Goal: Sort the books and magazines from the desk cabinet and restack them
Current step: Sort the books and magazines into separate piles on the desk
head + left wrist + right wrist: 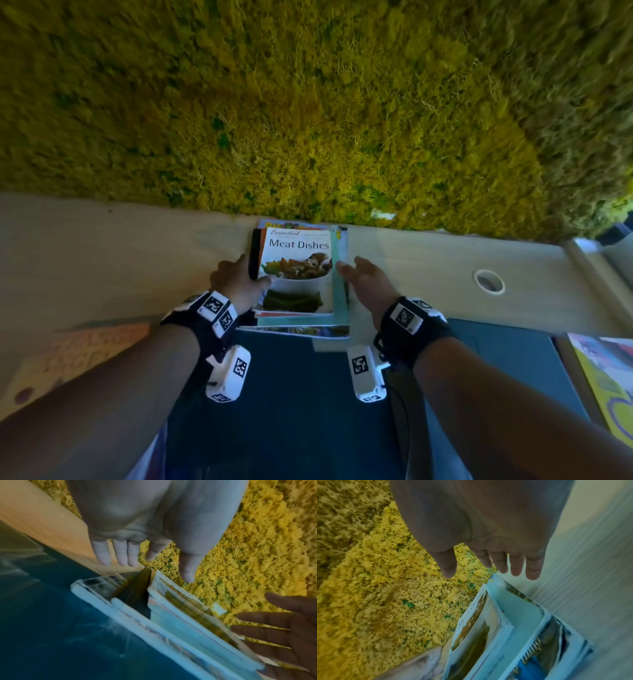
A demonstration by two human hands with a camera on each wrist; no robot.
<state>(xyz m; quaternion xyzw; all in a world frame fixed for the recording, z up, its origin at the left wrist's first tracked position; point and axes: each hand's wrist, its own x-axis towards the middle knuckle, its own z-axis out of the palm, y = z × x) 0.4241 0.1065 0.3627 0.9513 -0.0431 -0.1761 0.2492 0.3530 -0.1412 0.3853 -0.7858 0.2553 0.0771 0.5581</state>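
A stack of books and magazines (339, 308) lies on the pale wooden desk top (102, 246), its near end jutting over the front edge. The top one is a white cookbook titled "Meat Dishes" (298, 270) on a teal book. My left hand (239, 281) rests at the stack's left side with straight fingers, thumb at the cover's edge. In the left wrist view the left hand (150, 555) hovers over the stack (180, 622), gripping nothing. My right hand (363, 277) is held flat beside the stack's right edge, with its fingers (515, 566) spread above the teal book (513, 615).
A yellow-green moss wall (308, 102) rises right behind the desk. A round cable hole (489, 281) sits in the desk top to the right. An orange-lettered book (85, 349) lies at the lower left, colourful magazines (603, 370) at the lower right. Dark blue floor (291, 411) lies below.
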